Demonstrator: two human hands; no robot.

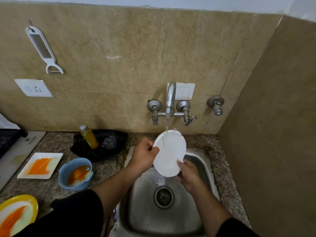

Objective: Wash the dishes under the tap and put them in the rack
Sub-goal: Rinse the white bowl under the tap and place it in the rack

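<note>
Head view: a person holds a white plate (169, 153) tilted over the steel sink (196, 211), under the running tap (171, 96). The water (167, 124) strikes the plate's upper edge, runs down its face and falls off the lower rim toward the drain (163, 196). The left hand (143, 154) grips the plate's left rim with curled fingers. The right hand (188, 175) grips the lower right rim, thumb on the plate's face.

On the speckled counter (56, 142) left of the sink wait the unwashed dishes, all smeared orange: a blue bowl (76, 173), beside it a square plate (40, 165), and a yellow plate (17, 212) at the frame's lower left corner. Behind the bowl, a black dish (102, 151) carries a yellow bottle (89, 136) and a steel scrubber (109, 142), the two just beside each other.

On the tiled wall hang a white peeler (44, 50) and, below it, a socket (33, 88). Both forearms show dark sleeves at the bottom edge.
</note>
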